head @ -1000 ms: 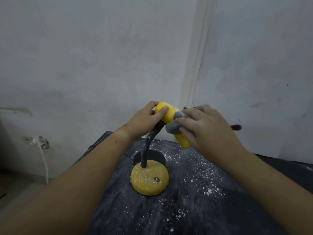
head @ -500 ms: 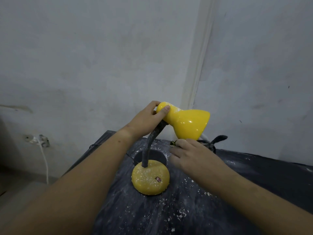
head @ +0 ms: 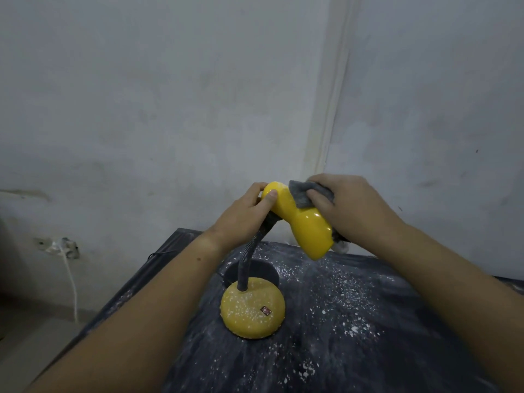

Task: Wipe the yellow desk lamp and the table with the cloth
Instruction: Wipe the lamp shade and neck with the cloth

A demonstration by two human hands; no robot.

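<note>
Dark bench [head: 382,336] fills the lower frame, dusted with white specks [head: 344,296]. Yellow desk lamp [head: 307,228] stands at centre, its base speckled too. Left hand [head: 243,219] grips the top of its shade. Right hand [head: 354,208] clutches a grey cloth [head: 302,194] against the shade. Bare grey wall [head: 170,109] behind. Socket [head: 61,248] with a white cord at lower left.

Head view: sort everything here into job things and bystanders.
Job: yellow desk lamp, gripped by the left hand; cloth, held on its shade by the right hand; dusty table.
Bystanders: wall socket; white cable hanging from it.
</note>
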